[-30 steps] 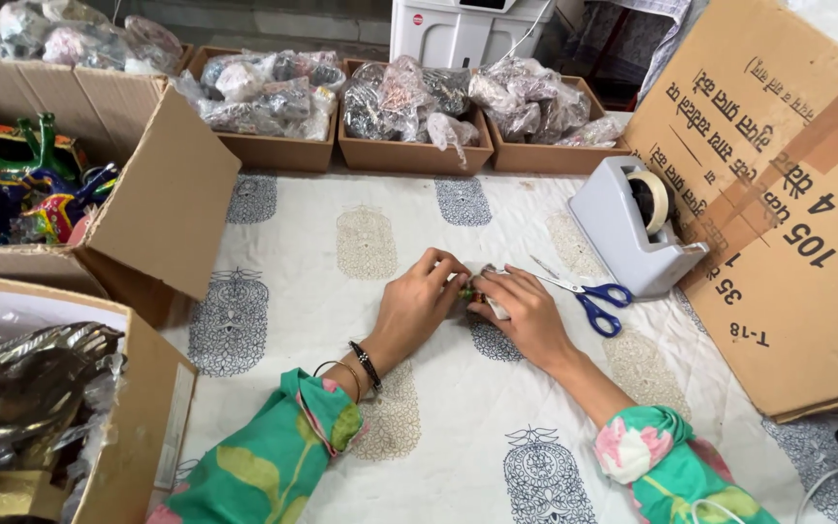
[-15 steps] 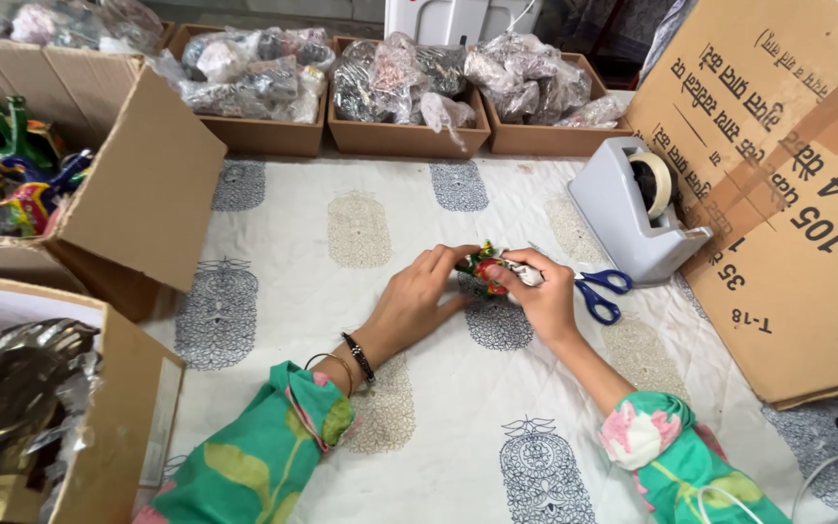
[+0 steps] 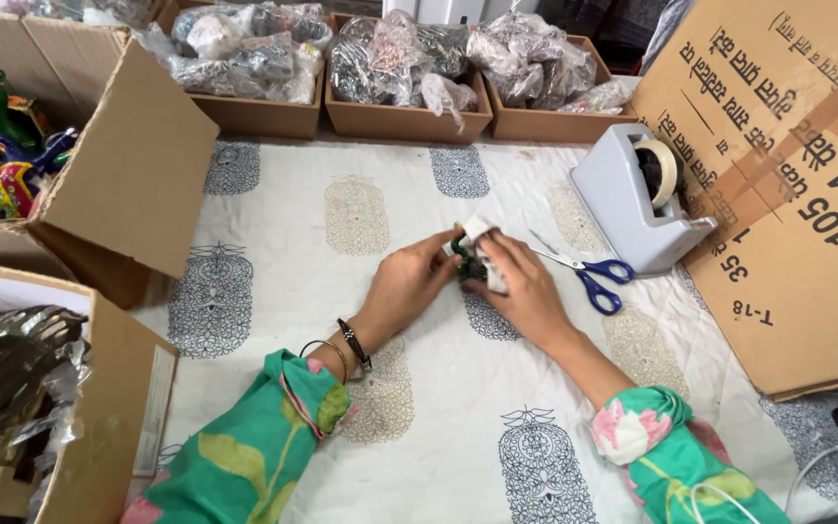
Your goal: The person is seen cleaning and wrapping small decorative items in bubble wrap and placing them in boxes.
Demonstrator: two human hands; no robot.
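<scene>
A small dark green object partly wrapped in white material (image 3: 477,254) sits on the patterned cloth (image 3: 361,320) at the table's middle. My left hand (image 3: 409,283) grips it from the left, fingertips on its near side. My right hand (image 3: 526,286) covers it from the right, fingers curled over the white wrapping. Most of the object is hidden between the two hands. Blue-handled scissors (image 3: 589,274) lie just right of my right hand, blades pointing toward the object.
A grey tape dispenser (image 3: 637,199) stands at the right, beside a large tilted cardboard box (image 3: 797,175). Three trays of plastic-wrapped items (image 3: 404,68) line the back. An open box of colourful figures (image 3: 12,146) and another with silvery wrapping (image 3: 12,388) sit left.
Both hands have stayed on the small object, turning it slightly; the white wrapping now shows on top. The view has shifted a little, so everything sits somewhat lower in frame.
</scene>
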